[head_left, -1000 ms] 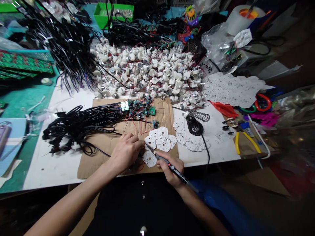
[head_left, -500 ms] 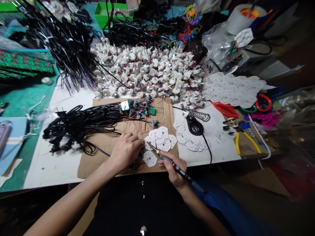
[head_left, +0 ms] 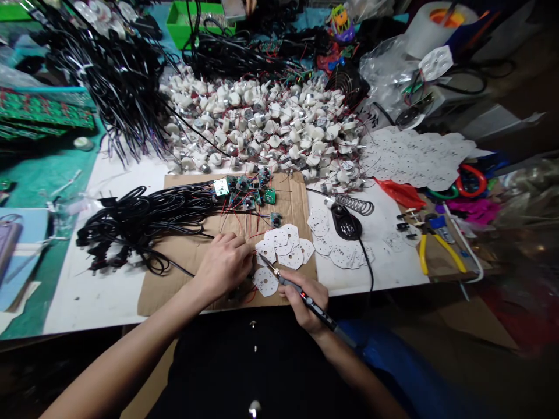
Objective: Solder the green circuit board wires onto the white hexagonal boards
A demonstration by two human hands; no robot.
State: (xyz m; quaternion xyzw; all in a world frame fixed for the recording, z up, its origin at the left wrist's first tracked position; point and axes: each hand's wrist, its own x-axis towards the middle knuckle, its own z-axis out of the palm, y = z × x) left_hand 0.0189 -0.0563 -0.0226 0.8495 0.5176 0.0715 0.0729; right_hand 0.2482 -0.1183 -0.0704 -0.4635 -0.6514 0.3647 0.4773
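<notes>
My right hand (head_left: 305,297) is closed around a soldering iron (head_left: 317,309), whose small light glows red. The iron's tip points up and left over the white octagonal circuit boards (head_left: 288,244) on the cardboard sheet (head_left: 192,291). Just left of the tip, my left hand (head_left: 226,262) has its fingers bent and pressed together; what they hold is hidden beneath them, though thin red wire shows near the fingertips. One white board (head_left: 265,281) lies between the two hands. Small green circuit boards (head_left: 248,195) on black cables (head_left: 174,209) lie beyond my left hand.
A large heap of white motor-like parts (head_left: 271,122) fills the table's back. Right of the cardboard are a coiled-spring iron stand (head_left: 347,221), more white boards (head_left: 343,250) and yellow-handled pliers (head_left: 441,250). A black cable bundle (head_left: 126,75) stands at the back left.
My right hand and the soldering iron have shifted slightly left, and the tip sits a little lower and closer to my left fingers. My left hand is nearly still.
</notes>
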